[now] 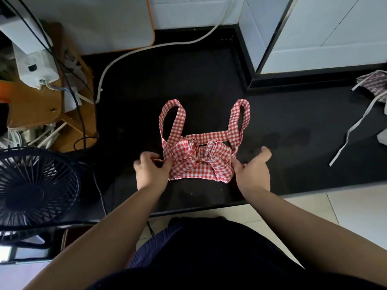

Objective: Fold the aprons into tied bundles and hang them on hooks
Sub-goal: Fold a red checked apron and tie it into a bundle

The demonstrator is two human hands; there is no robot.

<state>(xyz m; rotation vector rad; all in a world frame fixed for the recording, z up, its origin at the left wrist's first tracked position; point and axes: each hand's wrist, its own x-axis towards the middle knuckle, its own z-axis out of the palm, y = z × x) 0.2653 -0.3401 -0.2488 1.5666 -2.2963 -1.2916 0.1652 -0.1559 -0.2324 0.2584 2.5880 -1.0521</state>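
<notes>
A red-and-white checked apron (196,166) lies folded into a small bundle on the black counter (272,126), with its strap loops (171,120) spread away from me. My left hand (150,170) pinches the bundle's left edge where a strap meets it. At the bundle's right edge, my right hand (253,170) grips the cloth with the thumb raised. A second, darker patterned apron (374,82) with long white ties lies at the far right of the counter.
A black fan (35,185) stands at the left front. Behind it is a wooden stand (41,105) with a white device and several cables. A white cord (129,53) curves across the counter's back. White tiled walls rise behind.
</notes>
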